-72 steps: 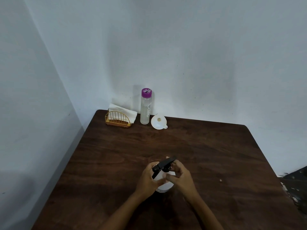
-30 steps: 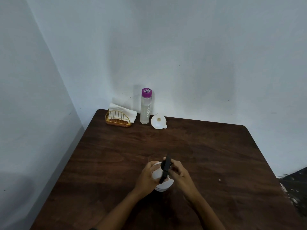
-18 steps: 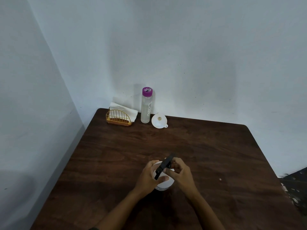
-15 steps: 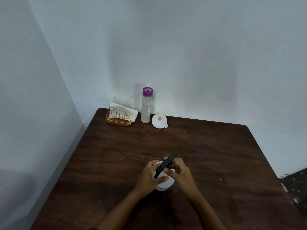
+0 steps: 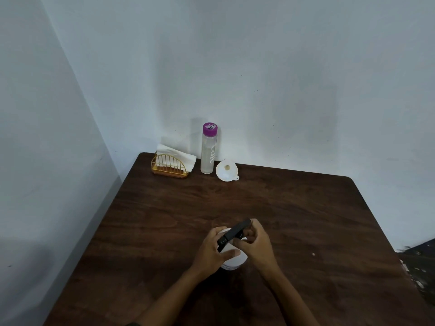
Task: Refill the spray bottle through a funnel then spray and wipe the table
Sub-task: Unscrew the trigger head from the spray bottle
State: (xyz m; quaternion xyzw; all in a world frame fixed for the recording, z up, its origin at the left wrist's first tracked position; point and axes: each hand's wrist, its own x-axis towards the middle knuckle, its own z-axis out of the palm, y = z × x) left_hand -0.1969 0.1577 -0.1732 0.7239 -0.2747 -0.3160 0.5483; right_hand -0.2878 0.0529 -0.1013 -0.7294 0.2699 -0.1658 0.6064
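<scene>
Unscrewing the spray head: the left hand (image 5: pixel 209 251) wraps the white spray bottle (image 5: pixel 233 261), fingers curled shut around its shoulder, thumb laid across the front; the right hand (image 5: pixel 255 243) has its fingertips (image 5: pixel 237 242) pinched together on the collar beneath the black trigger head (image 5: pixel 233 234), which crosses above them. For a clean release, judged from this pose: hold the body still against the table (image 5: pixel 294 208); turn only at the collar, not the trigger; lift straight up. Well beyond the fingertips, by the wall: funnel (image 5: pixel 226 171), water bottle (image 5: pixel 209 149), napkin holder (image 5: pixel 170 167).
</scene>
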